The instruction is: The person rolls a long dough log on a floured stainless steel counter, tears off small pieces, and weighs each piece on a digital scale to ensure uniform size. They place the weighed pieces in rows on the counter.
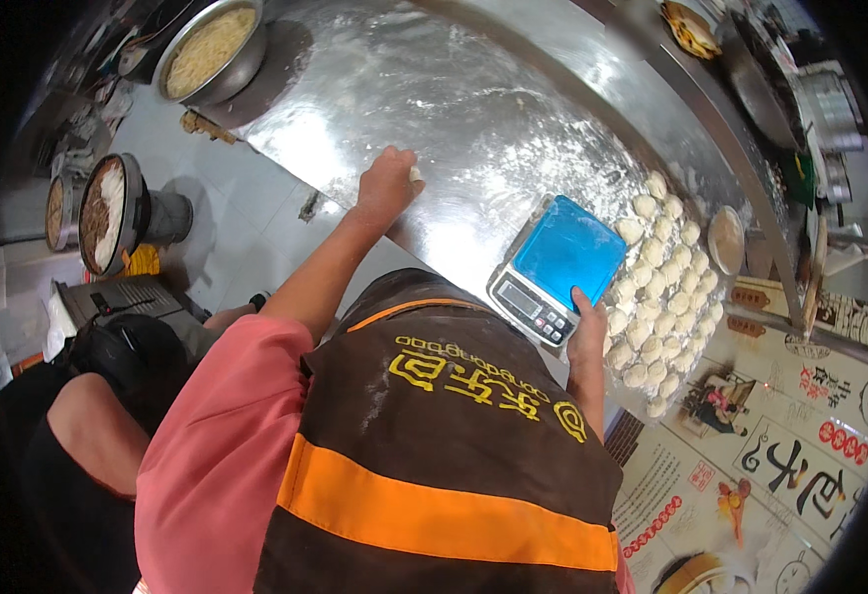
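Note:
My left hand (389,182) is curled over the table's near edge, with a small bit of pale dough (414,175) showing between the fingers. At the right, my right hand (588,327) grips the side of a digital kitchen scale (534,308), its thumb on the corner of the blue weighing plate (571,249). That plate bears no dough. Beside the scale, several floured dough balls (655,284) lie in close rows. The right hand's other fingers are mostly hidden.
Flour dusts the steel worktable (419,96). A metal bowl of pale shredded food (211,56) stands at its far left corner. Past the dough balls is a round dish of flour (726,239). On the left are a pan of brown and white filling (107,211) and another person (99,431).

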`<state>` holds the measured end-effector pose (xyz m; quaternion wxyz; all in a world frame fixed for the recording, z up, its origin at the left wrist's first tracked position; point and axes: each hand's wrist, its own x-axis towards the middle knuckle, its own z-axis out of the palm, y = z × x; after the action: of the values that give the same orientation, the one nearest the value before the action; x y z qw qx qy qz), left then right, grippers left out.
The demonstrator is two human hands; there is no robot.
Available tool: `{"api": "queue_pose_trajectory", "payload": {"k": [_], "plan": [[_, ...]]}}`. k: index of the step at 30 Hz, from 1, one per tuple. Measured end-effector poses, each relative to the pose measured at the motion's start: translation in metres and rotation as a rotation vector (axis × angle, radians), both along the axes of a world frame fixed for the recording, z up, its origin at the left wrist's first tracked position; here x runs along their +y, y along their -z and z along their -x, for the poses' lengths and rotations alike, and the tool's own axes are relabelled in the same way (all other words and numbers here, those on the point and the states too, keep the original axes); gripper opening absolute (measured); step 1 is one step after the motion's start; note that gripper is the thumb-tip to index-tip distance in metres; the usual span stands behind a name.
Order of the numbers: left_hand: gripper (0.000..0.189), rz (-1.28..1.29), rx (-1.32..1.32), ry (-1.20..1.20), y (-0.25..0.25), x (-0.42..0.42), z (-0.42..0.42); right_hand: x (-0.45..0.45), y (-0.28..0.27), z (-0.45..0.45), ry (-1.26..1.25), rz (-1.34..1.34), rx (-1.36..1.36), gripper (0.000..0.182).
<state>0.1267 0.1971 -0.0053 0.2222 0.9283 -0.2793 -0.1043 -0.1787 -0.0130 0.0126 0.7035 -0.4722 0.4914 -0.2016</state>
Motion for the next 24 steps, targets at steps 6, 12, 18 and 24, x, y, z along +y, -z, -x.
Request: {"api": "queue_pose_trajectory", "payload": {"k": [6, 12, 18, 24], "plan": [[0.033, 0.273, 0.035, 0.034, 0.023, 0.003, -0.021, 0.003, 0.036, 0.019, -0.067, 0.517, 0.39, 0.059], [0.036, 0.445, 0.338, -0.089, 0.01, -0.009, -0.03, 0.024, -0.008, 0.019, -0.222, 0.887, 0.653, 0.042], [0.03, 0.403, 0.577, 0.122, 0.012, -0.048, 0.033, 0.032, -0.02, 0.048, -0.125, 0.711, 0.486, 0.018], [0.029, 0.259, 0.458, 0.227, 0.007, -0.067, 0.102, -0.056, -0.036, 0.088, -0.226, 0.855, 0.683, 0.024]]}}
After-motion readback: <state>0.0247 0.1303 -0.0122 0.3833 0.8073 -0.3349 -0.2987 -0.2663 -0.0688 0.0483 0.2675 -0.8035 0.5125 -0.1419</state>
